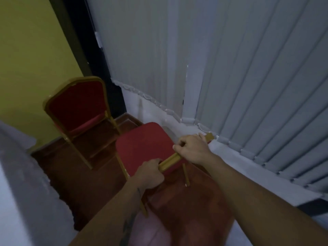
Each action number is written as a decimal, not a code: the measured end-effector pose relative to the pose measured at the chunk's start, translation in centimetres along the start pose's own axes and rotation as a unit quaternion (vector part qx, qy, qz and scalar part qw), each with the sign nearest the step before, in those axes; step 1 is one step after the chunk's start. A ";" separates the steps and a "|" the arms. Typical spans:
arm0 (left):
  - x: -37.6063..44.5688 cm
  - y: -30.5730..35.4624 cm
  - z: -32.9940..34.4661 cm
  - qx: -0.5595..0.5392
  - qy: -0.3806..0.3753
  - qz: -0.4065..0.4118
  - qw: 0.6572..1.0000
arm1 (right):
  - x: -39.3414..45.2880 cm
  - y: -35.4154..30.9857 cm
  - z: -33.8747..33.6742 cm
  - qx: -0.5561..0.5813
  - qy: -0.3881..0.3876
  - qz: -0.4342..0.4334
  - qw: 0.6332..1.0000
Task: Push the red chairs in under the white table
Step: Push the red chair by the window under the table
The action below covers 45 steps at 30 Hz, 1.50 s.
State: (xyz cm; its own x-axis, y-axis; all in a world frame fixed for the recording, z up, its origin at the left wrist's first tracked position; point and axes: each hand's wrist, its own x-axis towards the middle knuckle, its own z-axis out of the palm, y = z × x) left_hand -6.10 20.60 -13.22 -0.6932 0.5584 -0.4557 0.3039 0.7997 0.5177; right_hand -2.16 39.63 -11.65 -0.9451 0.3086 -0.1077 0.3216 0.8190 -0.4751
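Note:
A red chair [142, 146] with a gold frame stands right below me, its seat pointing away. Both of my hands grip the gold top rail of its backrest: my left hand [150, 172] holds the near end, my right hand [192, 148] holds the far end. A second red chair [78, 105] with a gold frame stands farther back on the left, by the yellow wall, its backrest facing me. The white table [23, 174], draped in white cloth, fills the left edge of the view; both chairs stand clear of it.
Grey vertical blinds [230, 68] hang along the right, over a white sill [248, 164] close to the held chair. A yellow wall [32, 50] and a dark door frame [76, 41] close off the far left. The floor [177, 210] is reddish brown.

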 end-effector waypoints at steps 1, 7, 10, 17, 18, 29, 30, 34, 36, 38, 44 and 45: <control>0.5 -0.2 0.0 -0.004 -0.009 0.004 1.000 | 0.3 0.1 0.2 0.000 0.004 0.006 1.000; 1.9 -1.1 0.0 -0.075 0.012 0.047 0.996 | 1.5 0.0 -0.5 -0.033 -0.005 0.031 0.999; 1.9 -1.1 -0.1 -0.085 0.002 0.039 0.996 | 1.4 -0.4 -0.4 -0.030 0.011 0.072 0.997; 2.3 -0.8 0.0 -0.067 0.002 -0.008 0.998 | 1.0 -1.6 2.0 0.252 0.187 0.310 0.898; 2.4 -0.7 0.0 -0.060 0.009 -0.016 0.998 | 1.3 -1.4 2.2 0.285 0.185 0.312 0.887; 4.1 4.9 0.4 -0.053 0.048 -0.112 0.991 | 4.7 2.6 -0.5 0.332 0.112 0.229 0.908; 4.2 5.4 0.6 -0.059 0.049 -0.120 0.990 | 4.9 2.9 -0.8 0.329 0.099 0.221 0.913; 4.6 6.6 1.7 -0.081 0.048 -0.134 0.987 | 5.9 4.3 -1.9 0.298 0.053 0.182 0.936; 4.9 6.8 2.1 -0.079 0.046 -0.136 0.986 | 6.6 4.8 -2.6 0.281 0.022 0.161 0.946; 5.1 6.8 2.3 -0.075 0.041 -0.141 0.986 | 7.1 4.8 -3.2 0.268 -0.006 0.146 0.952; 3.9 5.6 1.7 -0.106 0.051 -0.138 0.983 | 8.9 3.8 -2.9 0.258 -0.041 0.083 0.962; 3.7 5.4 1.5 -0.109 0.054 -0.142 0.982 | 9.3 3.4 -3.0 0.250 -0.053 0.075 0.964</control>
State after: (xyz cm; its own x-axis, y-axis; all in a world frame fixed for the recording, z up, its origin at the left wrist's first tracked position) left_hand -6.05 27.34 -13.21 -0.7983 0.2838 -0.5312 -0.0504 0.8474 0.5285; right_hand -9.64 46.72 -11.66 -0.8993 0.3330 -0.2836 0.4116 0.4249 -0.8062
